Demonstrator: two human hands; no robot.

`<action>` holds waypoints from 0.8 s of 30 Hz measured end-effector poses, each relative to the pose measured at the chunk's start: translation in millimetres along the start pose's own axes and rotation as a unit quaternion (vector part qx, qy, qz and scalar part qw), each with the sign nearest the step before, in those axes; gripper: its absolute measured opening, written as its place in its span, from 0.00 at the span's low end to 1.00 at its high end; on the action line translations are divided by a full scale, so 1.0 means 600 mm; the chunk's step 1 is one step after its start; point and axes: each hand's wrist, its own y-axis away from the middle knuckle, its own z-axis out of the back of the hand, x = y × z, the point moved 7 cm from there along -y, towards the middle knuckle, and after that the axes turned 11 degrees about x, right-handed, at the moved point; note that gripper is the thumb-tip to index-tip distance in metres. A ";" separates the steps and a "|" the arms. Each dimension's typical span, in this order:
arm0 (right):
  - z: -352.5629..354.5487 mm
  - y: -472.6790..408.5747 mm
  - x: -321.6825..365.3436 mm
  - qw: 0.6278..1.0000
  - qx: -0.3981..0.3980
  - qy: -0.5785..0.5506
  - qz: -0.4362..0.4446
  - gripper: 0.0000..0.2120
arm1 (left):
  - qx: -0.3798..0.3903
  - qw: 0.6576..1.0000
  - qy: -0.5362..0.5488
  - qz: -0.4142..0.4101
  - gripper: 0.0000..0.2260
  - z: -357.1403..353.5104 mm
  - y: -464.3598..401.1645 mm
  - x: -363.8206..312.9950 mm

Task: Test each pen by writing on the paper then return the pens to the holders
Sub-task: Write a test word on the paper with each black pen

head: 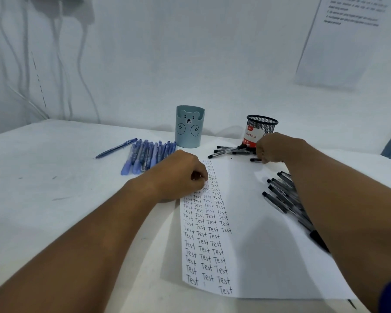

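The paper [253, 233] fills the lower middle of the frame, with four columns of "Test" down its left side. The left hand [181, 175], loosely curled and holding nothing, sits on its top left corner, probably pinning it. The right hand [273, 149] at center right pinches a black pen [255, 159] from the loose pile [230, 150], I'd guess the next one to try. Two holders up top: a bear cup [189, 126] and a mesh cup [261, 129]. Roughly twelve blue pens [145, 157] lie left, and several more black ones [282, 195] right, too overlapped to count.
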 end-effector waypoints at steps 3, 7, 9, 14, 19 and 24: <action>0.004 0.008 0.011 0.998 0.008 -0.034 0.043 0.12 | -0.002 1.000 0.009 0.000 0.08 0.001 0.001 0.001; 0.021 0.012 0.016 0.989 -0.040 -0.101 0.104 0.08 | 0.002 1.000 0.010 0.004 0.08 -0.001 0.001 0.002; 0.040 0.029 0.016 0.980 -0.080 -0.134 0.123 0.08 | 0.005 1.000 0.007 0.002 0.08 0.000 0.001 0.000; 0.088 0.133 0.026 0.867 -0.223 -0.401 0.193 0.06 | 0.011 1.000 -0.009 0.000 0.08 0.000 0.006 -0.008; 0.044 0.206 0.026 0.694 -0.212 -0.661 0.191 0.11 | 0.018 1.000 -0.017 -0.001 0.08 -0.007 0.015 -0.016; -0.009 0.233 0.045 0.525 -0.130 -0.826 0.157 0.21 | 0.020 1.000 -0.004 0.010 0.08 -0.012 0.022 -0.016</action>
